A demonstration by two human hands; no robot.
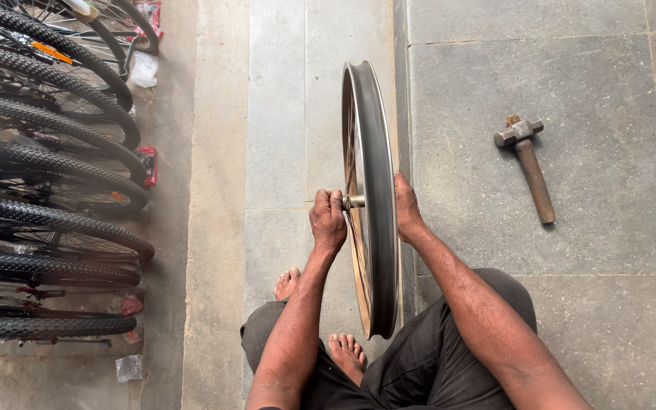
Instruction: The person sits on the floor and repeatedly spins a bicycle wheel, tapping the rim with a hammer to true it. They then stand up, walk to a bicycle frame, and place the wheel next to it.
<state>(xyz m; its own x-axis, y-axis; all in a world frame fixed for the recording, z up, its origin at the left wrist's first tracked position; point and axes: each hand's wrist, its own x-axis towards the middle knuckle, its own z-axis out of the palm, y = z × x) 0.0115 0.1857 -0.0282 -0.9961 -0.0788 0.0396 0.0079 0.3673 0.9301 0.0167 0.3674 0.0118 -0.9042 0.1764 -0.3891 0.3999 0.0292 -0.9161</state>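
A bare metal bicycle wheel rim stands upright on edge in front of me, seen from above, with its spokes on the left side. My left hand is closed around the end of the axle that sticks out of the hub. On the other side of the rim my right hand rests at the hub, its fingers hidden behind the metal. My bare feet show below the wheel as I sit on the floor.
A hammer with a wooden handle lies on the stone floor to the right. Several bicycles with knobbly tyres stand in a row along the left edge. A raised stone step runs up the middle.
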